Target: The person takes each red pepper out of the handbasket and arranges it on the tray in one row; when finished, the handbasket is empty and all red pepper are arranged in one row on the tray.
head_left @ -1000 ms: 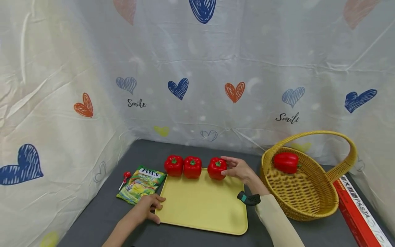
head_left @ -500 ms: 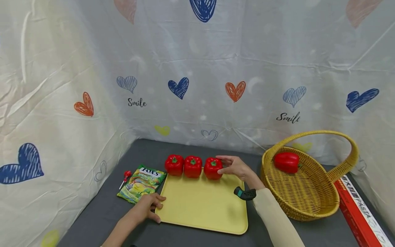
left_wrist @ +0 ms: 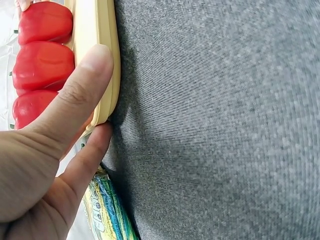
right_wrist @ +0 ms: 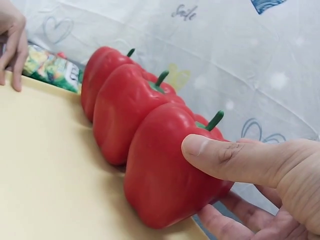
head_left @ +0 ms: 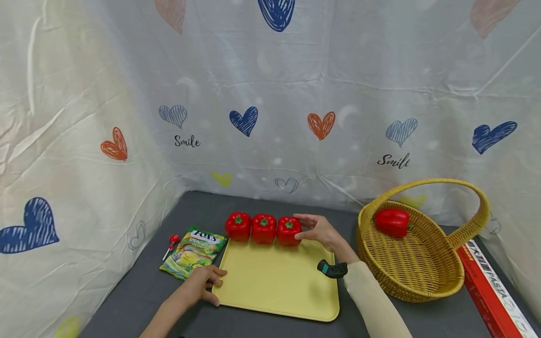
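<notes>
Since the earlier frames, the pepper (head_left: 289, 231) in the right hand's grip has travelled leftward along the far edge of the tray (head_left: 274, 286) and now stands touching the middle pepper (head_left: 264, 228), where before a gap lay between them. Nothing else appears shifted.

Left to right: a lollipop (head_left: 172, 241) and a sweet packet (head_left: 193, 252) lie just outboard of the left hand (head_left: 202, 285). That hand pinches the tray's near left corner, thumb on top of the rim and a finger curled beneath it, as the left wrist view shows. Beyond it, on the tray's far edge, stand the left pepper (head_left: 238, 226), the middle pepper and the gripped pepper, all upright, stems up, in one touching row.

The right hand (head_left: 320, 231) holds the gripped pepper from its right side, thumb (right_wrist: 220, 156) pressed on the near face and fingers wrapped behind; the grip is closed on it. Further right, well apart, a wicker basket (head_left: 422, 277) contains another pepper (head_left: 391, 221), and a pasta box (head_left: 494, 291) lies past the basket.

Assessment of handling: the pepper looks glossy and uniform, probably a light, stiff replica with a smooth and somewhat slippery skin. The broad side walls, as presently held, are judged the sound place to grip; the thin stem is not.
</notes>
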Motion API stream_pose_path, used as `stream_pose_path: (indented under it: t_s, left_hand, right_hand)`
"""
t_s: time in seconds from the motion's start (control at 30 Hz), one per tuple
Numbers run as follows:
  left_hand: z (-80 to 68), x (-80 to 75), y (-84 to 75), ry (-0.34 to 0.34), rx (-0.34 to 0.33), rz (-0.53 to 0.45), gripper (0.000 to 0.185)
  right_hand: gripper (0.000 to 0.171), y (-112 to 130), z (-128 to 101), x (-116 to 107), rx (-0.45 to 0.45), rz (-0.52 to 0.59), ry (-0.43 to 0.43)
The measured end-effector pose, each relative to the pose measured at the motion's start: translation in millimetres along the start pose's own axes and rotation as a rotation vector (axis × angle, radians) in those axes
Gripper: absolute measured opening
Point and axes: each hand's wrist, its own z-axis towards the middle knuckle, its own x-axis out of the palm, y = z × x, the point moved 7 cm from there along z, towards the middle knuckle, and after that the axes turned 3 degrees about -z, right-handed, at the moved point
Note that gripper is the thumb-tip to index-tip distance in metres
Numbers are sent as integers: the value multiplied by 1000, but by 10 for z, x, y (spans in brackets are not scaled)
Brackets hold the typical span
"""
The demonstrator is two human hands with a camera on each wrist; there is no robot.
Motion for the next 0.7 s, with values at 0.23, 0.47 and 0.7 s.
stream_pose_path:
  t_s: [0.23,0.47,0.7]
  left_hand:
    - [-9,4,-9,-5,2,5,45]
    - [-15,14,-25,-13,18,20,44]
    - [-10,5,-20,-7,12,8,45]
  right_hand:
    - [63,-37,-19,-2,0,-16,-28]
    - [67,-37,-43,7,-29,-7,-12]
    - [66,67,-180,-77,-103,16,-20]
